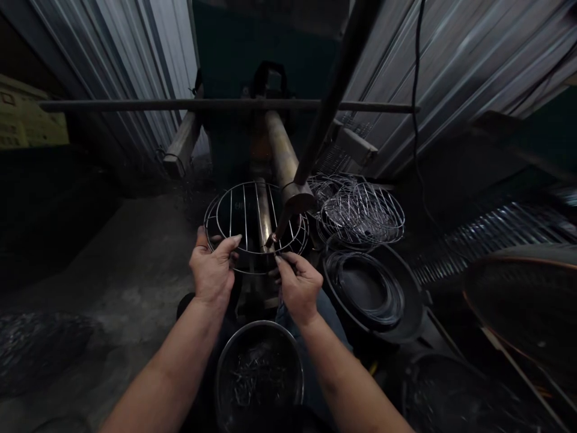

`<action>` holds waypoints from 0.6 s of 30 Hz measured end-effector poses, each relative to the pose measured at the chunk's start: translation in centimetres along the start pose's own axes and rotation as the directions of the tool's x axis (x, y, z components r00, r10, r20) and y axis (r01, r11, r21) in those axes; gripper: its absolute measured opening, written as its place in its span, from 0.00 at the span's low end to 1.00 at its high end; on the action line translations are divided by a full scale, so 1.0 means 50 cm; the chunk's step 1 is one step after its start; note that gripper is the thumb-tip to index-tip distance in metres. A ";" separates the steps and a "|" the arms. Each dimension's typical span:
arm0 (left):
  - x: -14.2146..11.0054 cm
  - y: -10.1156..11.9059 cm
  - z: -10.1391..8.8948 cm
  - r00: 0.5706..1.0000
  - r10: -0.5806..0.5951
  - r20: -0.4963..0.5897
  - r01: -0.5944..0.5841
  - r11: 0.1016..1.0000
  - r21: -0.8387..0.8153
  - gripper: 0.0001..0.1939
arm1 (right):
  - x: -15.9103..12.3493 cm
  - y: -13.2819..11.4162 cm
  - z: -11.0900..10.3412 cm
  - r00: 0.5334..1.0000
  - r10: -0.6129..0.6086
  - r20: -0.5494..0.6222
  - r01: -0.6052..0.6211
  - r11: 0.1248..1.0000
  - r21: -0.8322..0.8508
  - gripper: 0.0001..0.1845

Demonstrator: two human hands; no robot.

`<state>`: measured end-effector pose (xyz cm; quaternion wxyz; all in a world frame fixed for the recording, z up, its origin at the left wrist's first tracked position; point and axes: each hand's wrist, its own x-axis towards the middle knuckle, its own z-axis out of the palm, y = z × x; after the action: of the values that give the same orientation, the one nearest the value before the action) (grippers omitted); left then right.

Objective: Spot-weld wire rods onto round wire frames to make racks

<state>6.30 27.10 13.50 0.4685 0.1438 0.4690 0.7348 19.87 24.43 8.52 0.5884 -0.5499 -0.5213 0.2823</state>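
2 bare hands steady the round wire grate [246, 216], which sits over a brass-coloured lower bar [263, 207] and beneath a bent upper rod [283, 222]. Our left hand [211, 267] grips its near left rim, thumb above and fingers below. Our right hand [300, 285] pinches the near edge between thumb and index finger; we cannot tell whether a small wire piece is held there too.

We judge the right fingertips most at risk: they are just beside the rod's tip, so if the rod came down while they strayed inward, skin could be caught or burnt. With both grips on the near side, the far rim could tip, and a rim wire could slide off the contact point, leaving a crooked join. Swinging the grate right might snag the pile of wire grates [365, 210]. Below, a careless knee could upset the metal bowl [260, 323] and spill its short wire pieces [252, 379]. Dim light makes misalignment easier to miss.
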 end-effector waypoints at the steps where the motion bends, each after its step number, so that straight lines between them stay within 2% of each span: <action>1: 0.001 0.001 0.000 1.000 -0.001 0.004 0.001 1.000 -0.001 0.28 | 0.000 0.004 0.003 1.000 -0.015 -0.018 0.015 1.000 0.003 0.15; 11: 0.019 -0.008 0.002 0.998 0.026 0.059 -0.026 1.000 0.002 0.26 | 0.018 0.016 0.011 0.985 -0.165 -0.043 0.164 0.986 -0.029 0.08; 18: 0.023 -0.007 0.005 1.000 0.010 0.029 -0.011 1.000 0.007 0.28 | 0.023 0.006 0.010 0.974 -0.222 -0.047 0.220 0.974 -0.055 0.06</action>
<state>6.04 28.23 13.09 0.4709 0.1584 0.4640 0.7334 19.82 25.69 8.52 0.6160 -0.5101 -0.5702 0.1875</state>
